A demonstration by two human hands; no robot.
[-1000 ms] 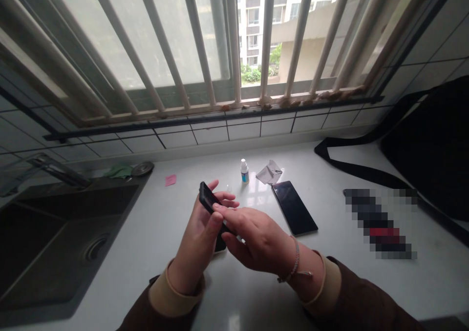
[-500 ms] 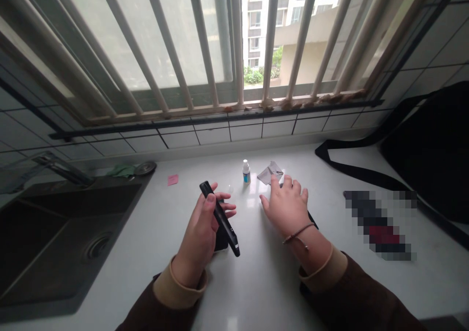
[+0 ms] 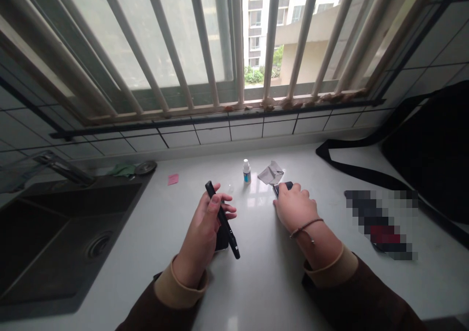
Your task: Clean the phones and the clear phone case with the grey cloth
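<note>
My left hand (image 3: 201,231) grips a slim black phone-like object (image 3: 224,219), seen edge-on, with the thumb across it and the other fingers stretched out behind. Small light spots show near its lower end. Beside it, a dark patch with a rounded corner (image 3: 222,241) is partly hidden by the hand. On the white counter, my right hand (image 3: 297,206) curls over a dark, flat phone-like object (image 3: 288,185); only its far end shows beyond the fingers. A crumpled grey cloth (image 3: 271,173) lies just past this hand. A small white-capped bottle (image 3: 246,171) stands upright between the hands, farther back.
A pink paper square (image 3: 173,179) lies at the left, by the dark sink (image 3: 71,292) and its tap. To the right are a black bag (image 3: 428,150) with its strap and a pixelated item (image 3: 379,226). A barred window rises behind the counter (image 3: 252,292).
My right hand has moved a little right and toward me, its spread fingers curling around the dark flat object, whose far end now shows. My left hand has tilted its object slightly.
</note>
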